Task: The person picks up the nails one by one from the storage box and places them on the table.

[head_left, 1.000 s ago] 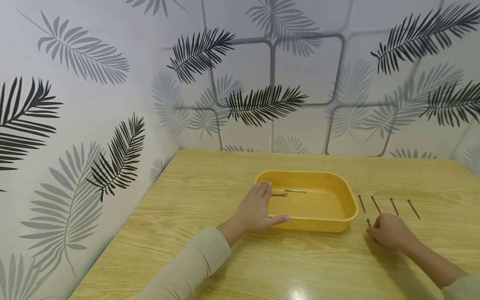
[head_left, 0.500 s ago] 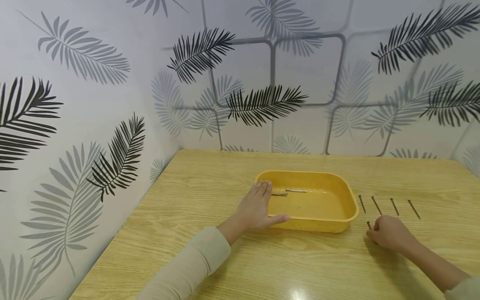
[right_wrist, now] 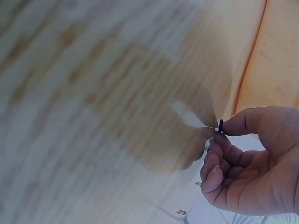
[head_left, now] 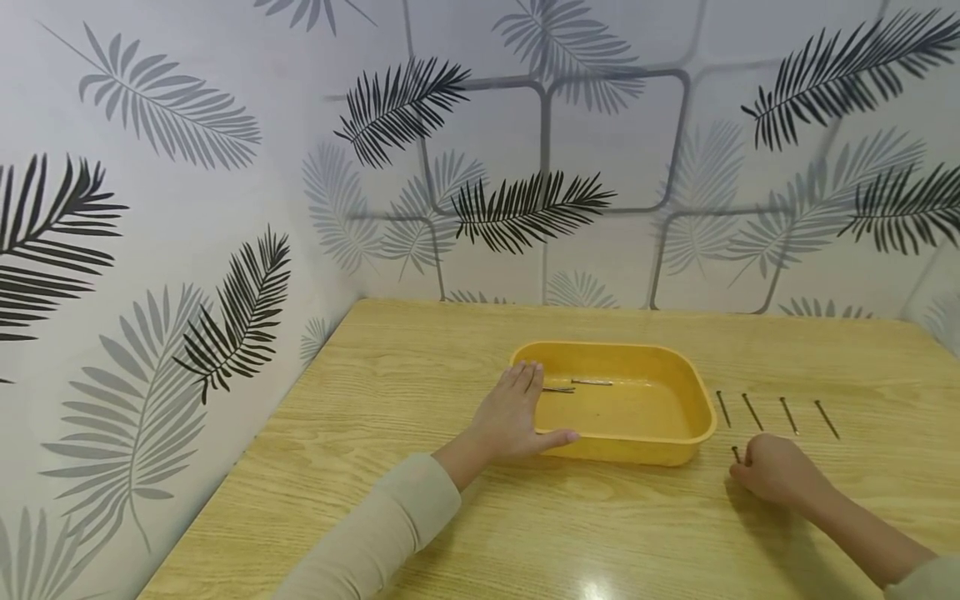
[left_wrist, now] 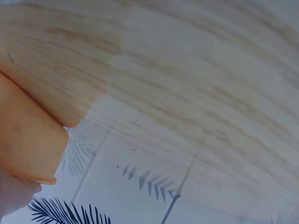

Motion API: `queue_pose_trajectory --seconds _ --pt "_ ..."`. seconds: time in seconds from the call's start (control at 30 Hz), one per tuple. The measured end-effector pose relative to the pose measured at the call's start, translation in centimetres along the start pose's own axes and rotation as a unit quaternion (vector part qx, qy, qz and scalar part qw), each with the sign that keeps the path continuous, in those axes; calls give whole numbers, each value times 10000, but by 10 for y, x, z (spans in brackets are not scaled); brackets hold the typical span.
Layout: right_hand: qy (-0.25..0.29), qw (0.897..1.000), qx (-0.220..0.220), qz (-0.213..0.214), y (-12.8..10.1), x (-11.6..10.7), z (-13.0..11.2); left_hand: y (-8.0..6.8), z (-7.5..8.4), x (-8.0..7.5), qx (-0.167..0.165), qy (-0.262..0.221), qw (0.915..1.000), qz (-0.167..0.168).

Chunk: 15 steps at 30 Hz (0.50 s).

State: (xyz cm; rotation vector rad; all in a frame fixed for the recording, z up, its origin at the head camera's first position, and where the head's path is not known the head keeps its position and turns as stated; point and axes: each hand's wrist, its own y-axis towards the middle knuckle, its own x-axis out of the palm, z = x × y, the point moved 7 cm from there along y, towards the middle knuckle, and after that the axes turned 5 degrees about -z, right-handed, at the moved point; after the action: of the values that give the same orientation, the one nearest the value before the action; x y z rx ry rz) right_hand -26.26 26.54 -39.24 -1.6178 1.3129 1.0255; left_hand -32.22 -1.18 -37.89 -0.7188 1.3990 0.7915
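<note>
Right hand [head_left: 776,469] pinches a nail [head_left: 736,454], I guess because it's so thin, while my left hand [head_left: 512,417], spread out, maybe stops the tub [head_left: 626,412] under it sliding.

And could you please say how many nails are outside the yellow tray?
5: four nails in a row right of the yellow tray; one nail pinched in the right hand, which may hide others.

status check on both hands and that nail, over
Left fingers rest on yellow tray. Right fingers pinch a nail. Four other nails lie just beyond. Nothing visibly between nail and tray.
</note>
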Motion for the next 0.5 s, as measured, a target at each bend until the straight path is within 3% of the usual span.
queue_pose_trajectory --seconds 0.2,0.5 --pt "2 10000 -31 20 0 0 0 -1 -1 2 71 -162 9998 46" --pt "-21 10000 -47 -38 1 0 2 -2 0 -2 -5 7 10000 14"
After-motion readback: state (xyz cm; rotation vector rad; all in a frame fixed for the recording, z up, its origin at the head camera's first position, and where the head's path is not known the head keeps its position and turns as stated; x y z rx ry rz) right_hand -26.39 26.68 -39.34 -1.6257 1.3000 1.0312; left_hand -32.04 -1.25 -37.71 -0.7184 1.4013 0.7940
